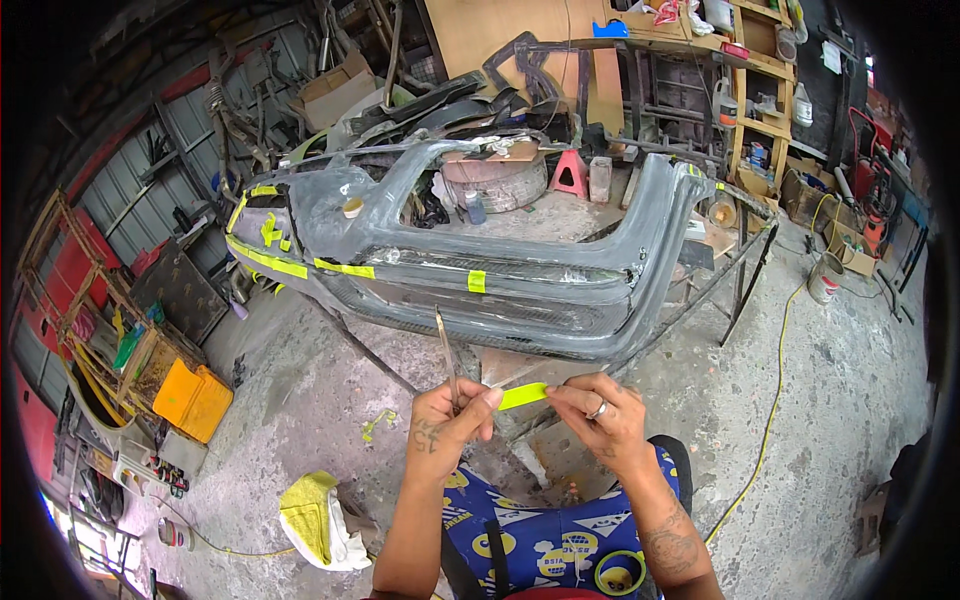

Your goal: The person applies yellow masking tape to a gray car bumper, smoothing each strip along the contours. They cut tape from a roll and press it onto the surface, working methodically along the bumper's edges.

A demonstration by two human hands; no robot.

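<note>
A short strip of yellow-green masking tape (522,396) is stretched between my two hands, above my lap. My left hand (450,412) pinches its left end and also grips a slim, pointed metal tool (446,345) that sticks up; its exact kind is unclear. The right end is pinched in the fingertips of my right hand (603,408), which wears a ring. Just beyond lies a large grey vehicle body panel (480,240) on a metal stand, with similar tape along its left edge and a small tape piece (477,281) on its middle.
A tape roll (620,573) rests on my lap. Yellow and white cloths (318,520) lie on the floor at left, near an orange-yellow container (193,402). A yellow hose (770,430) crosses the floor at right, by a paint can (825,278). Stacked parts fill the back.
</note>
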